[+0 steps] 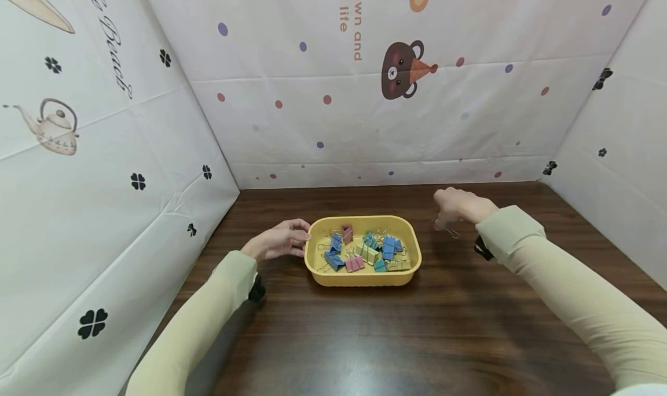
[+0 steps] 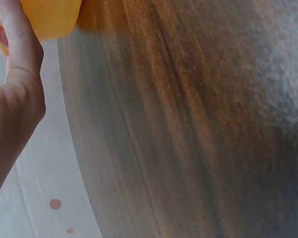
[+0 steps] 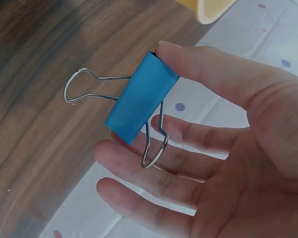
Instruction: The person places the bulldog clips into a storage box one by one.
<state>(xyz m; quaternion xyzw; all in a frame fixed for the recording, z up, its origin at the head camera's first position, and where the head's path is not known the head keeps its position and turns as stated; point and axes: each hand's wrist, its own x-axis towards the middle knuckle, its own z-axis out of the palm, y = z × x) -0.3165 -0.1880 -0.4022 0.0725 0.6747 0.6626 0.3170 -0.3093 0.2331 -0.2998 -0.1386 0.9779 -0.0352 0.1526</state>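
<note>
My left hand (image 1: 278, 241) holds the left end of a yellow plastic tray (image 1: 363, 279), its fingers at the rim. In the left wrist view only part of that hand and a corner of the tray show. Several binder clips in blue, teal, pink and pale green lie loose in the tray; one is a blue binder clip (image 1: 388, 248). Right of the tray, above the table, my right hand (image 1: 460, 205) pinches a blue binder clip (image 3: 141, 96) between thumb and fingertips. Both wire handles of this clip stick out to different sides, and the other fingers spread below it.
A dark brown wood-grain table (image 1: 333, 338) carries the tray. White printed cloth stands as a back wall (image 1: 354, 124), a left wall (image 1: 104, 222) and a right wall (image 1: 620, 199) round the table.
</note>
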